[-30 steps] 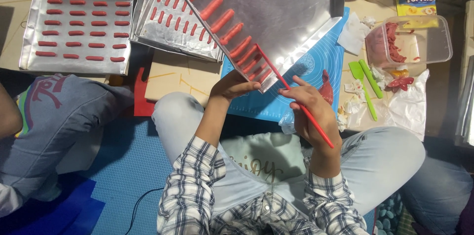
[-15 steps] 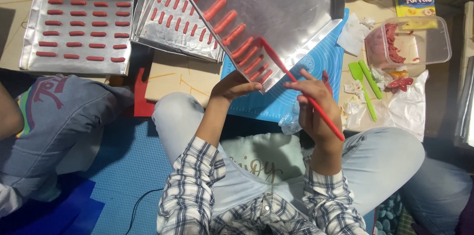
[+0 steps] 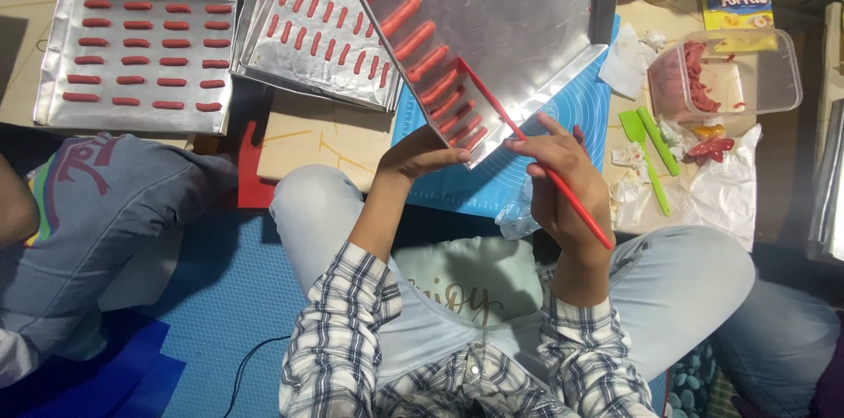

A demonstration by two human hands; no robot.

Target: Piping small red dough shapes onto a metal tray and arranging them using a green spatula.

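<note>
We steady the near corner of the tilted metal tray (image 3: 527, 22) with our left hand (image 3: 422, 159), its grip closed on the tray's edge. Our right hand (image 3: 563, 189) has its grip wrapped around a red spatula (image 3: 527, 150), the blade resting among the red sausage-shaped pieces (image 3: 440, 88) lined along the tray's left side. We judge this to be the straightening step; the next move seems to call for a gentle nudge, keeping each piece apart from its neighbour.

Seated person in plaid shirt and pale jeans

Blue-and-white checked sleeves end above bare forearms; a pale green top with cursive lettering shows beneath the open shirt.
</note>
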